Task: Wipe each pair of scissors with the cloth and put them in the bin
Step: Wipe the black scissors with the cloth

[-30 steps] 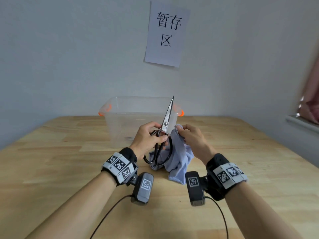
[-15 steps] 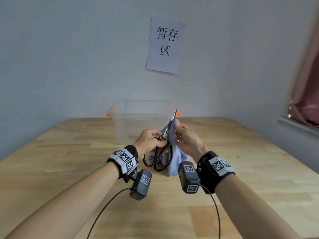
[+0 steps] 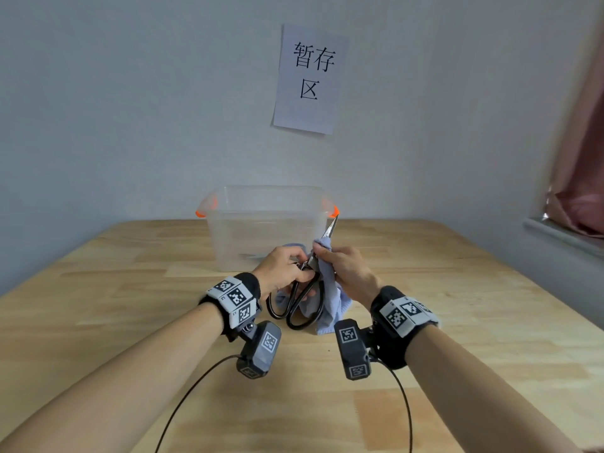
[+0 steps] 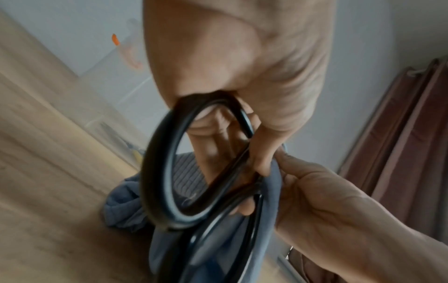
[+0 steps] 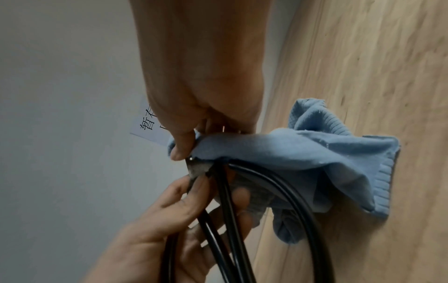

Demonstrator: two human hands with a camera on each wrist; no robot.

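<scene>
So I'm holding the scissors point(image 3: 302, 294) over the wooden bench point(image 3: 457, 322) right now, my left hand point(image 3: 282, 269) curling its grip tight around them just under the pivot, with the big black oval loops hanging down. My right hand point(image 3: 346, 269) is pinching the soft blue ribbed-knit cloth point(image 3: 330, 299) around the steel blades, and only the pointed tip is poking out above. The rest of the cloth is drooping in folds onto the bench. The clear plastic bin point(image 3: 266, 223) with orange clips is sitting just behind my hands, under a paper sign point(image 3: 309, 80) on the wall.
</scene>
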